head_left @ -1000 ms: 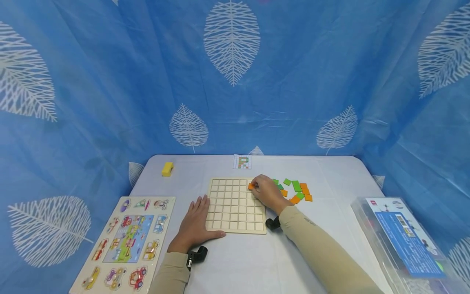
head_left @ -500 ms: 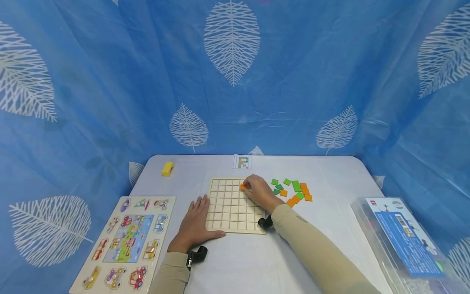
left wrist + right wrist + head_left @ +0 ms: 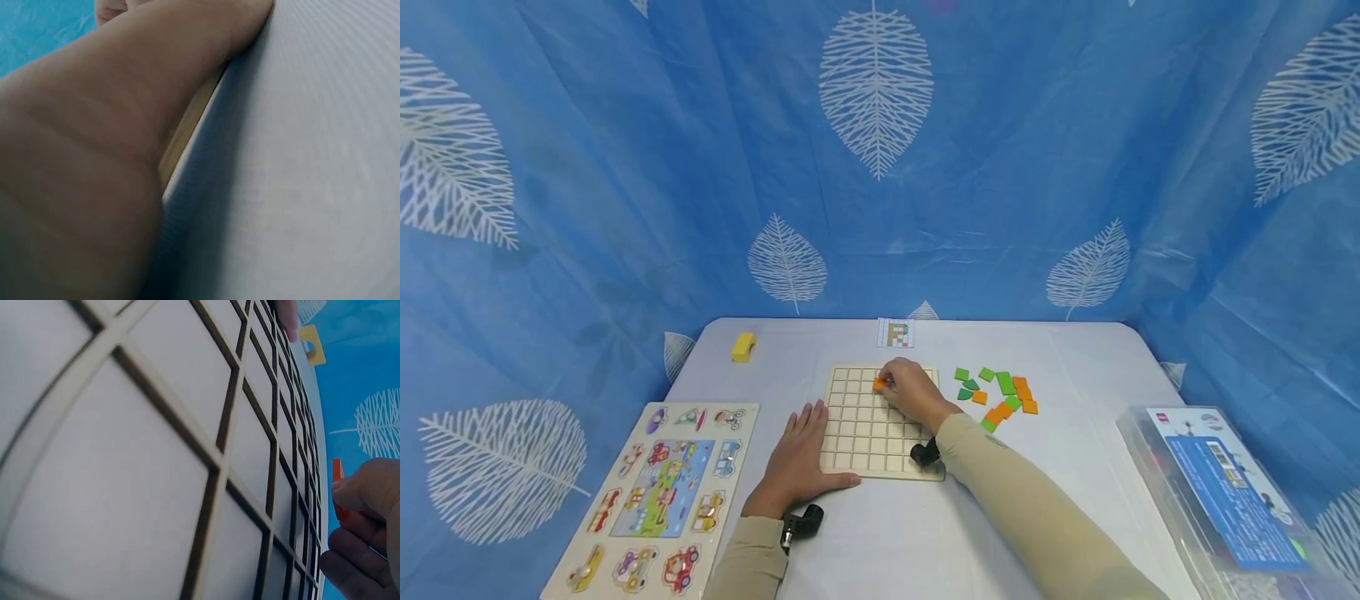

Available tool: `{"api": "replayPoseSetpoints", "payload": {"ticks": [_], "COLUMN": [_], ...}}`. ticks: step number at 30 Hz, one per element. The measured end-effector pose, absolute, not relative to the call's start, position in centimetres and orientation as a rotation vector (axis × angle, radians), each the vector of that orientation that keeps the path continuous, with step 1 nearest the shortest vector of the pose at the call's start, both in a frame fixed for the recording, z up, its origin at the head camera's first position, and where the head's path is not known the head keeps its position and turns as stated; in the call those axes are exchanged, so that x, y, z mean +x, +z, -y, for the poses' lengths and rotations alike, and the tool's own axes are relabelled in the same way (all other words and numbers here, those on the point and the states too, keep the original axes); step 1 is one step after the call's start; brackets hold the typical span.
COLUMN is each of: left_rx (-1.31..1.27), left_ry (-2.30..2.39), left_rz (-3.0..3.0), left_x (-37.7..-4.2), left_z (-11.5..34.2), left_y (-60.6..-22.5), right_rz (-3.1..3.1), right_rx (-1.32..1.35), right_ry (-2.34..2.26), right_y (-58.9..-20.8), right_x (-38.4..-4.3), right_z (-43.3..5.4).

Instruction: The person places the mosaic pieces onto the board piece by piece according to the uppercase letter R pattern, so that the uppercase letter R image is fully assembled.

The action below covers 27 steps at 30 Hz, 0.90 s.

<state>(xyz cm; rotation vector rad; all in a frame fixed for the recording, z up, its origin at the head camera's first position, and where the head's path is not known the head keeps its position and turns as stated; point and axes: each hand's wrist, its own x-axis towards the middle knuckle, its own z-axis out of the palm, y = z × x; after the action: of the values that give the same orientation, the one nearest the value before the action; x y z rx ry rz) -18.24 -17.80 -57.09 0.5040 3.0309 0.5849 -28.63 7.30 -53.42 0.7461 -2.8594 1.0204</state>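
Note:
A pale wooden grid board [image 3: 871, 440] lies on the white table, its square cells bare where I can see them. My right hand [image 3: 911, 390] is over the board's far part and pinches an orange square tile [image 3: 878, 384] between thumb and fingers. In the right wrist view the orange tile [image 3: 338, 487] stands on edge in that pinch, above the grid. Flat along the board's left edge rests my left hand [image 3: 802, 450], fingers straight and thumb across the near corner. The left wrist view shows mostly the left hand's heel [image 3: 125, 125] beside the board's edge.
Loose green and orange tiles [image 3: 1004, 382] lie right of the board. Behind it is a small pattern card [image 3: 896, 333]. A yellow block [image 3: 742, 347] stands at the back left, a vehicle puzzle board [image 3: 662, 487] at the left, and a clear plastic box [image 3: 1232, 492] at the right.
My right hand has moved left across the far part of the board, carrying the orange tile. The left hand has stayed in place at the board's edge.

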Motion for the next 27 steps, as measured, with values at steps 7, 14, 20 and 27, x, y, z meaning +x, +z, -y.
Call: {"api": "replayPoseSetpoints", "payload": {"ticks": [7,14,20,27], "left_rx": [0.492,0.494,0.504,0.504], "left_ry": [0.593,0.579,0.594,0.591], "left_rz": [-3.03,-3.034,-3.035,-3.034], "left_x": [-18.3,-18.2,-18.3,-18.4], "left_z": [17.8,17.9,17.9,17.9], "left_y": [-57.0,-57.1,-57.3,-57.5], "right_rz": [2.833,2.862,2.877,2.892], "right_rx": [0.772,0.792,0.771,0.749], "right_ry": [0.965,0.945,0.886,0.867], "right_y": [-53.6,-53.6,-53.8,-54.1], "right_x": [-28.6,-28.8,-29.1,-29.0], "right_z": [-6.5,-5.7,-4.9,-4.8]}}
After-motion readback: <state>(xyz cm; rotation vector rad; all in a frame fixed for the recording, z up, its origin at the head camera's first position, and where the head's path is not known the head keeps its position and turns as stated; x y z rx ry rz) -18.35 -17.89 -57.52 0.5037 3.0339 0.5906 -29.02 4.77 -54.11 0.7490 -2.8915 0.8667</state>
